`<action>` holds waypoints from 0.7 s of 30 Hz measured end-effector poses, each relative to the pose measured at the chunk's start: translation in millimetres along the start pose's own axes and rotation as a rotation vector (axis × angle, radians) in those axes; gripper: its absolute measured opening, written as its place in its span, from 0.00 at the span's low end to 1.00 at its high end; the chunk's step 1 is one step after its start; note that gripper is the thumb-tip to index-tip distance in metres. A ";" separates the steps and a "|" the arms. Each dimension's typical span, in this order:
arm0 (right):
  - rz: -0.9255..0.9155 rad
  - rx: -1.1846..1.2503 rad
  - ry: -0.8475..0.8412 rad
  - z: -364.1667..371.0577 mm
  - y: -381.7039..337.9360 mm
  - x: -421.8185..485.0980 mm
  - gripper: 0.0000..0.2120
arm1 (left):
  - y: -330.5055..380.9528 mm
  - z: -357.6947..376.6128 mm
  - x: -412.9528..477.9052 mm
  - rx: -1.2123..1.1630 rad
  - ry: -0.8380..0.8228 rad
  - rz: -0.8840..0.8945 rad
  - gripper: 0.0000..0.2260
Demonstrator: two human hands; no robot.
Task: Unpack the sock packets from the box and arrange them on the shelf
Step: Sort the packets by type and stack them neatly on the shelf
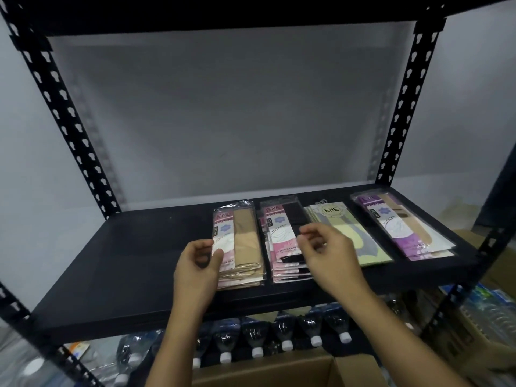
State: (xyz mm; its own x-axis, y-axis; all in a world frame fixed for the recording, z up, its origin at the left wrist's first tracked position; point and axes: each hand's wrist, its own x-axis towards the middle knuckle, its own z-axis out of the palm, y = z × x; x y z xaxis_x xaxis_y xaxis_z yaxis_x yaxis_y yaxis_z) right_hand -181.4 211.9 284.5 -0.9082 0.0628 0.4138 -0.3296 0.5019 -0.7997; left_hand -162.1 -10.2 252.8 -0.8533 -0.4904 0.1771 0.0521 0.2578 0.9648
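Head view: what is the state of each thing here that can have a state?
Beige sock packets, stacked flat on shelf.
Black sock packets, stacked flat, fanned.
Yellow sock packets, stacked flat.
Purple sock packets, stacked flat.
Left hand, fingers curled at beige stack's edge; grip unclear.
Right hand, loosely curled, holding nothing.
Cardboard box, open.
Water bottles, capped.

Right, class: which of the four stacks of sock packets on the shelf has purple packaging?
The rightmost stack. The leftmost stack and second stack are pink; the third stack is pale yellow-green.
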 end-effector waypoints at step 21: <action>0.255 -0.386 -0.446 107.6 -52.1 10.2 0.05 | -16.5 -9.1 13.7 0.044 -0.253 -0.163 0.12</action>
State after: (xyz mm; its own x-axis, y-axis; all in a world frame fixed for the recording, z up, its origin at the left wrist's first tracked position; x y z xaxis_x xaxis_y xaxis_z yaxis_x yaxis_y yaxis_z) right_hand -201.3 93.6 283.6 -0.9932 -0.1019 -0.0565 -0.0478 0.7984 -0.6002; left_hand -169.9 -28.7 241.0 -0.9509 -0.3070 -0.0391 -0.1143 0.2309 0.9662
